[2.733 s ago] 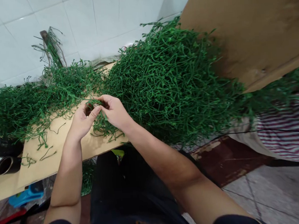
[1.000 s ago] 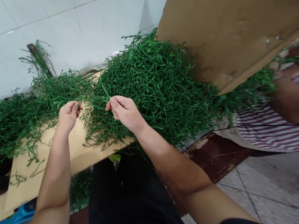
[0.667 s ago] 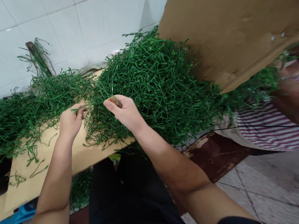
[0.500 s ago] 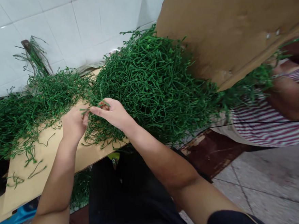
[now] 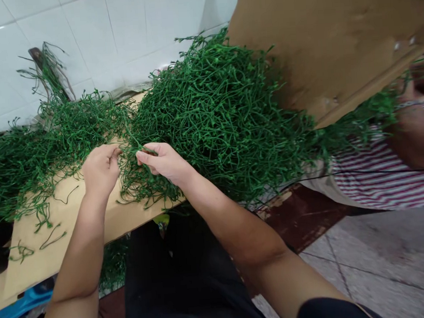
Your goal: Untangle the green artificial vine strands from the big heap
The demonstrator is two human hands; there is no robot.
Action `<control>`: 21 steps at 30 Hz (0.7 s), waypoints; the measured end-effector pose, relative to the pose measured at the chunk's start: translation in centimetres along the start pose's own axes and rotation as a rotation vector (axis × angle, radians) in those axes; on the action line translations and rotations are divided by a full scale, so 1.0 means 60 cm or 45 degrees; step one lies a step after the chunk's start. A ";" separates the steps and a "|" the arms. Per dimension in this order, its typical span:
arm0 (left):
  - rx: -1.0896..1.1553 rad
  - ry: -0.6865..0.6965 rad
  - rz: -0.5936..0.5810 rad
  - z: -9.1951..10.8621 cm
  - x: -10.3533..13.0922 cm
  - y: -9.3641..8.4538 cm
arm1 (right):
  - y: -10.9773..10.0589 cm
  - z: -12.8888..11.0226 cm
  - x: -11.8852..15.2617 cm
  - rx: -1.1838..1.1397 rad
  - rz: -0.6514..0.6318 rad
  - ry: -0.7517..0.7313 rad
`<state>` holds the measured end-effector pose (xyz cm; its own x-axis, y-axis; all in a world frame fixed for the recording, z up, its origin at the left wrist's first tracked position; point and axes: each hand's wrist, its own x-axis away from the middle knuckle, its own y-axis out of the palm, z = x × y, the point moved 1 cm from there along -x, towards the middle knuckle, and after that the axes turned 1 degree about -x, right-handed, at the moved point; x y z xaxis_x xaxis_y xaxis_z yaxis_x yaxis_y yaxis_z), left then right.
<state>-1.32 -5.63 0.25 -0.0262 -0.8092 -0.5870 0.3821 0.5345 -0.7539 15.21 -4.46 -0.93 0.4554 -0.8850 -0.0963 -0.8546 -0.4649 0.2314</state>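
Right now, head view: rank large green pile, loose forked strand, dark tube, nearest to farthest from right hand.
1. Large green pile: beside right hand.
2. Loose forked strand: left, on board.
3. Dark tube: picture's left edge.

The stems (image 5: 211, 105) are green, the cardboard (image 5: 334, 39) brown, the wall (image 5: 87, 34) white (the cloth (image 5: 366, 179) has purple-and-white stripes).

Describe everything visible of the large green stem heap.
The large heap of thin, green, plastic-looking stems is a loose, tangled mound, many stems ending in small knobby tips. Its left part lies on the flat tan board. A brown cardboard sheet rises at its right side. The right hand overlaps its left part in view; contact is unclear.
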 end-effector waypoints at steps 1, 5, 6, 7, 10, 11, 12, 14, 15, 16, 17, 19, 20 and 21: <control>0.013 -0.093 0.015 -0.013 -0.004 -0.002 | -0.004 0.000 0.003 0.018 -0.022 -0.034; 0.074 -0.470 0.092 -0.071 -0.012 -0.013 | -0.027 -0.005 0.015 -0.012 -0.002 -0.060; 0.115 -0.501 0.084 -0.079 -0.012 -0.014 | -0.033 -0.006 0.016 -0.033 0.031 -0.048; 0.166 -0.505 0.066 -0.084 -0.010 -0.014 | -0.037 -0.008 0.015 -0.046 0.072 -0.034; 0.313 -0.440 0.002 -0.078 -0.005 -0.009 | -0.045 -0.010 0.005 0.005 0.225 -0.044; 0.344 -0.412 -0.009 -0.072 -0.004 -0.007 | -0.046 -0.010 0.000 0.054 0.285 -0.082; 0.362 -0.388 -0.017 -0.066 -0.002 -0.005 | -0.046 -0.010 -0.005 0.118 0.345 -0.131; 0.364 -0.339 -0.021 -0.056 0.000 -0.003 | -0.044 -0.009 -0.013 0.266 0.434 -0.221; 0.348 -0.312 -0.020 -0.052 0.001 -0.002 | -0.042 -0.009 -0.016 0.342 0.448 -0.243; 0.319 -0.283 -0.021 -0.048 0.002 -0.002 | -0.040 -0.009 -0.017 0.411 0.435 -0.251; 0.276 -0.252 -0.025 -0.044 0.003 -0.003 | -0.037 -0.009 -0.018 0.468 0.403 -0.253; 0.148 -0.191 -0.041 -0.035 0.006 -0.005 | -0.030 -0.012 -0.017 0.546 0.341 -0.273; 0.071 -0.162 -0.046 -0.029 0.008 -0.007 | -0.027 -0.013 -0.016 0.578 0.336 -0.293; -0.006 -0.133 -0.048 -0.022 0.009 -0.008 | -0.025 -0.015 -0.016 0.611 0.355 -0.318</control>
<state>-2.76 -6.01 -0.11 0.0557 -0.8496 -0.5244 0.3781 0.5041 -0.7765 16.28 -2.92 -0.29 0.1755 -0.9266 -0.3325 -0.9768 -0.1220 -0.1758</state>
